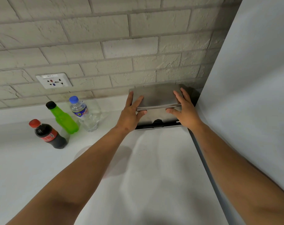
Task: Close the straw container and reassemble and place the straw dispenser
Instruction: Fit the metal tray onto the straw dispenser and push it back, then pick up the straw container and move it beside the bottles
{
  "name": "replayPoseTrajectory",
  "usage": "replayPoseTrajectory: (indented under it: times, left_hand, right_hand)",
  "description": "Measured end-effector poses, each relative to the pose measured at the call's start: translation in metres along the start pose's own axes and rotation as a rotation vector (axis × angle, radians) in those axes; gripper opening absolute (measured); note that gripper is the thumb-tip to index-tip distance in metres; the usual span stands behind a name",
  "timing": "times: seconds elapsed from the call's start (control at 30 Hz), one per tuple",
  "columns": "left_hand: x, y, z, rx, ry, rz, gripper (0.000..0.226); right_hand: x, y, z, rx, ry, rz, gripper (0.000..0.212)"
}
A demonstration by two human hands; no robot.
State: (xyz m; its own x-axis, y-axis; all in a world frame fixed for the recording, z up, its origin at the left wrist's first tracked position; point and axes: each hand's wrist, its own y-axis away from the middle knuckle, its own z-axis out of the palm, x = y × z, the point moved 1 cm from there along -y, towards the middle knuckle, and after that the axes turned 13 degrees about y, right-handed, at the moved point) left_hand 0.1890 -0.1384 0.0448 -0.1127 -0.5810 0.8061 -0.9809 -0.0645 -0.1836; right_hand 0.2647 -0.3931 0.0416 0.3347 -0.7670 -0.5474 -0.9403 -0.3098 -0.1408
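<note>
A stainless steel straw dispenser (pixel 157 98) stands on the white counter (pixel 154 159) at the back, in the corner between the brick wall and a white panel. Its lid lies flat on top, and a black base with a notch shows along its front bottom edge. My left hand (pixel 131 112) grips the dispenser's left end, fingers over the lid and thumb on the front face. On the right end, my right hand (pixel 185 109) holds it the same way. Whatever is inside the dispenser is hidden.
Three bottles stand to the left: a cola bottle (pixel 48 135), a green bottle (pixel 63 118) and a clear water bottle (pixel 84 113). A wall socket (pixel 54 80) is above them. A tall white panel (pixel 251 95) closes off the right side. A faint clear lid (pixel 82 153) lies under my left forearm.
</note>
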Motion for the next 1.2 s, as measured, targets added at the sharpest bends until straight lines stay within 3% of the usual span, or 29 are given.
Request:
replayPoseTrajectory:
  times: [0.47, 0.6, 0.77, 0.97, 1.2]
  left_hand:
    - [0.006, 0.003, -0.008, -0.079, -0.056, -0.067, 0.071]
    - [0.008, 0.019, -0.017, -0.065, -0.125, -0.065, 0.076]
    - [0.017, 0.058, -0.028, -0.036, -0.137, -0.012, 0.064]
    - [0.035, 0.126, -0.033, -0.054, -0.087, 0.053, 0.041]
    - [0.043, 0.214, -0.044, -0.026, 0.009, 0.003, 0.038]
  right_hand:
    - [-0.008, 0.007, -0.01, -0.04, 0.114, 0.038, 0.087]
    - [-0.018, 0.037, -0.015, 0.037, 0.144, 0.045, 0.074]
    - [-0.035, 0.091, -0.015, 0.149, 0.018, -0.004, 0.053]
    - [-0.054, 0.158, -0.015, 0.069, -0.106, -0.007, 0.041]
    - [-0.076, 0.224, -0.009, -0.017, -0.232, -0.008, 0.035]
